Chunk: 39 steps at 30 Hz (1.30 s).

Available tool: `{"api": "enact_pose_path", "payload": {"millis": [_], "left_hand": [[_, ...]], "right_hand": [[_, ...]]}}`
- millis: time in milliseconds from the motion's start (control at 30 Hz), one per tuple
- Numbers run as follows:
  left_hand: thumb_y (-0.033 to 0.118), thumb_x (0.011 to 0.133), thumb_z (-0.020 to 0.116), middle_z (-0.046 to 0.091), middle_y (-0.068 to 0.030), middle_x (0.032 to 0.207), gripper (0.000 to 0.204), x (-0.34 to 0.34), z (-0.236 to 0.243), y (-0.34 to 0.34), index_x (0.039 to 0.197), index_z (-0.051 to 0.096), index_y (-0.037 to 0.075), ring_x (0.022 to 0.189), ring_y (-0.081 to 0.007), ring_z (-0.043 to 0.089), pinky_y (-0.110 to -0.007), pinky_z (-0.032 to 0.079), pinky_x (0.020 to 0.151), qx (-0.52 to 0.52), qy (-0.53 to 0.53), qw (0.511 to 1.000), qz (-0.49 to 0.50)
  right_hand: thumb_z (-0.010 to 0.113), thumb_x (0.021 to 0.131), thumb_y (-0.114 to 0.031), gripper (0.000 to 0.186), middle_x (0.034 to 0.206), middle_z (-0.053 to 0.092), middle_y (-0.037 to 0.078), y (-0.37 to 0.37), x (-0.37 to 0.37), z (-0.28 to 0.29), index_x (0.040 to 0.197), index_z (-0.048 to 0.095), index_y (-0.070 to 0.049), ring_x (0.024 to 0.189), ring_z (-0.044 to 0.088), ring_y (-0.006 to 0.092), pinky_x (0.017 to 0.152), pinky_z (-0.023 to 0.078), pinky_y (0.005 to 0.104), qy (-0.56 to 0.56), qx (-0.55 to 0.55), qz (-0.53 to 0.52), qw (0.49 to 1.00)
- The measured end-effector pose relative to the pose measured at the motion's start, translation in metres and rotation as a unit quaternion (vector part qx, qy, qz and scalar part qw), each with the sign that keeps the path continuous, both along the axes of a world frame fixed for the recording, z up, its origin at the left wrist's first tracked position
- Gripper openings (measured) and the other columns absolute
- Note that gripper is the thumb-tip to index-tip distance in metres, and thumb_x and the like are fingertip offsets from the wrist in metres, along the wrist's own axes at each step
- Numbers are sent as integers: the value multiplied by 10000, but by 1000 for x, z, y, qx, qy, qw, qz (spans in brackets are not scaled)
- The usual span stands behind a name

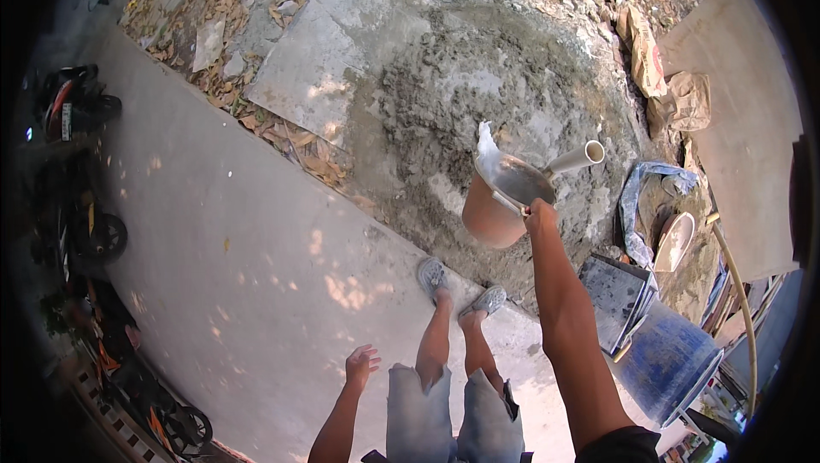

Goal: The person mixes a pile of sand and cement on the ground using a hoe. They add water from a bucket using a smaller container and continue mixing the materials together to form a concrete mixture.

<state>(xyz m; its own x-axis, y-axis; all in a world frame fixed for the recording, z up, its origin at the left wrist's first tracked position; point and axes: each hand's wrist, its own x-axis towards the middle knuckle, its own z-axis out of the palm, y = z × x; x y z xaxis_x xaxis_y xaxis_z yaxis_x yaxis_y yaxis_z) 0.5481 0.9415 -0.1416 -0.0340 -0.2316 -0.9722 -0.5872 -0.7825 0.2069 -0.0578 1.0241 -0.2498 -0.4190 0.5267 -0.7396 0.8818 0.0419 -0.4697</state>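
Orange-brown round bucket (pixel 494 217) is gripped, tilted, by right fingers (pixel 535 210) over grey lumpy wet mix (pixel 418 91); left fingers (pixel 366 350) are held loose.

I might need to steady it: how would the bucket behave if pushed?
The bucket looks stiff, its wall keeping a round shape. It would probably swing or tip, since the right grip holds it at one edge. It may also spill: what looks like liquid shows at the rim.

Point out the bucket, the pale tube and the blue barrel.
Bucket (pixel 492 217): head view, outer side wall.
Pale tube (pixel 570 159): head view, mid-length.
Blue barrel (pixel 669 359): head view, side wall.
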Motion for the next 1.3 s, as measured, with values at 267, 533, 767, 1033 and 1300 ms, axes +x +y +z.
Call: {"api": "enact_pose_path", "payload": {"millis": [267,533,767,1033,1300], "left_hand": [[185,970,498,611,-183,1294,445,4,-20,18,1389,494,36,1072,-335,682,-458,552,887,-2,25,999,24],[174,966,473,616,-188,1286,457,3,3,41,1392,487,9,1064,-313,686,-429,558,872,8,-10,1000,-11],[163,963,452,625,-194,1271,453,1,13,67,1385,491,3,1042,-308,691,-422,560,863,-11,-27,996,-79],[100,964,469,660,-176,1203,422,24,33,151,1378,480,16,939,-274,715,-386,560,774,-57,-81,986,-132],[159,898,669,746,-153,969,350,108,2,303,1224,637,36,895,-246,725,-342,557,805,-249,-138,901,-328]], "right_hand": [[550,816,54,99,818,572,195,19,60,-2,889,544,120,547,572,241,404,472,320,17,-80,-62,995],[567,807,39,126,800,601,211,208,161,7,894,559,131,518,587,250,406,512,283,16,-80,-114,990],[594,750,-26,390,852,651,250,261,140,48,1083,480,142,623,697,324,541,563,413,-57,246,173,952],[674,790,-60,590,1318,475,381,267,38,69,1320,414,-39,1107,623,466,949,528,487,-50,248,464,849],[692,757,-138,778,1278,619,245,480,102,5,1467,388,-47,1157,621,401,999,498,478,-104,235,434,864]]}}
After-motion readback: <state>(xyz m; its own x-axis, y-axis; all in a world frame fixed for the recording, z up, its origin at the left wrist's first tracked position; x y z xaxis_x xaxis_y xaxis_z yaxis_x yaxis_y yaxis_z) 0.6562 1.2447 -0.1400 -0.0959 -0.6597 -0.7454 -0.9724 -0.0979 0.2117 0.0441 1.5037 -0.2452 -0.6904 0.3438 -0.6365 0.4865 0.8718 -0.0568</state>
